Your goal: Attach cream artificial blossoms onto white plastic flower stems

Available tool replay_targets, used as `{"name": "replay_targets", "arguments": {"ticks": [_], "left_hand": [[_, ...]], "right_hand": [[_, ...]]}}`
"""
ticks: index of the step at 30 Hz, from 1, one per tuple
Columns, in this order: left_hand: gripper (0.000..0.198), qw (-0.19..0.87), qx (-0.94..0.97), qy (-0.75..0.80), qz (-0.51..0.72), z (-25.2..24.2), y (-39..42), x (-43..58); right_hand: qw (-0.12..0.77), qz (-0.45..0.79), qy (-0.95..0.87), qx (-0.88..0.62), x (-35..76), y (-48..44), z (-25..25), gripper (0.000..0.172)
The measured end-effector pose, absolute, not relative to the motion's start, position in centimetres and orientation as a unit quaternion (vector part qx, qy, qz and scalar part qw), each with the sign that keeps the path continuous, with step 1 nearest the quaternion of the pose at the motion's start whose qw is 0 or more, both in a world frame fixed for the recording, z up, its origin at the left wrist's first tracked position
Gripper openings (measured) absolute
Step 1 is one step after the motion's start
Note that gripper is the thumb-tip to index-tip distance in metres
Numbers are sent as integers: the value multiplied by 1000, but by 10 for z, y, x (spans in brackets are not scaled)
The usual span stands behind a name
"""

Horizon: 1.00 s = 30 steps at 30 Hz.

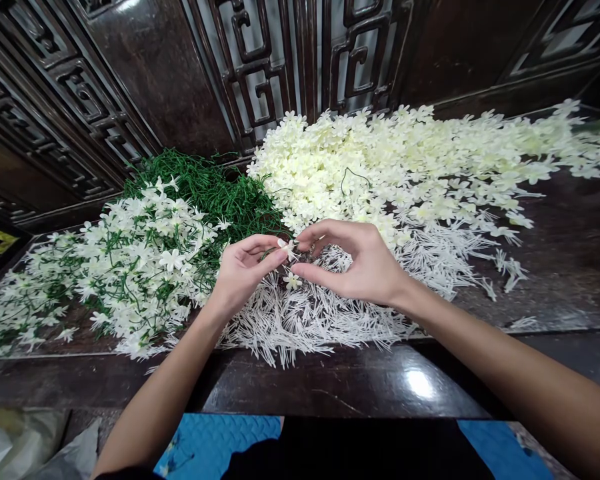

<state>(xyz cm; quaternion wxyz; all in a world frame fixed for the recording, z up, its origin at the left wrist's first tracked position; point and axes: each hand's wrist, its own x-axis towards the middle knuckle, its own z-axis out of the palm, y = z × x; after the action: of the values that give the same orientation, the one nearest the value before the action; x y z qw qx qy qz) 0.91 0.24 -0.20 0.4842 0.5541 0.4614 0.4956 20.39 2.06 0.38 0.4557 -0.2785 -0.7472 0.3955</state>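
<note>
Between the thumb and fingers of my left hand [245,268] is a small white artificial flower [289,249]. Just to its right, my right hand [363,263] has its thumb and fingers apart, with nothing plainly held in them. A second pale flower [293,281] shows right below the fingertips; whether it is attached to the held one I cannot tell. Under both hands spreads a heap of thin white stamen-like pieces [320,323]. Behind them lies a large pile of cream blossoms [340,167], with one loose green stem [356,179] on top.
Left of my hands lies a heap of white flowers on green stems [135,253]. A tangle of bare green stems [205,193] sits behind it. The dark wooden bench [570,267] has a carved back panel [260,60]. Below is a blue mat [230,430].
</note>
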Motion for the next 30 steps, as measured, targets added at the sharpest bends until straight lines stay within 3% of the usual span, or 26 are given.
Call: {"name": "replay_targets", "arguments": {"ticks": [5, 23, 27, 30], "left_hand": [[12, 450, 585, 482, 472, 2, 2, 10], [12, 421, 600, 480, 483, 5, 2, 12], [16, 418, 600, 482, 483, 7, 1, 13], [19, 428, 598, 482, 476, 7, 0, 16]], "right_hand": [[431, 418, -735, -315, 205, 21, 6, 11], [419, 444, -728, -311, 203, 20, 5, 10], [389, 477, -705, -352, 205, 21, 6, 38], [365, 469, -724, -351, 204, 21, 5, 36]]}}
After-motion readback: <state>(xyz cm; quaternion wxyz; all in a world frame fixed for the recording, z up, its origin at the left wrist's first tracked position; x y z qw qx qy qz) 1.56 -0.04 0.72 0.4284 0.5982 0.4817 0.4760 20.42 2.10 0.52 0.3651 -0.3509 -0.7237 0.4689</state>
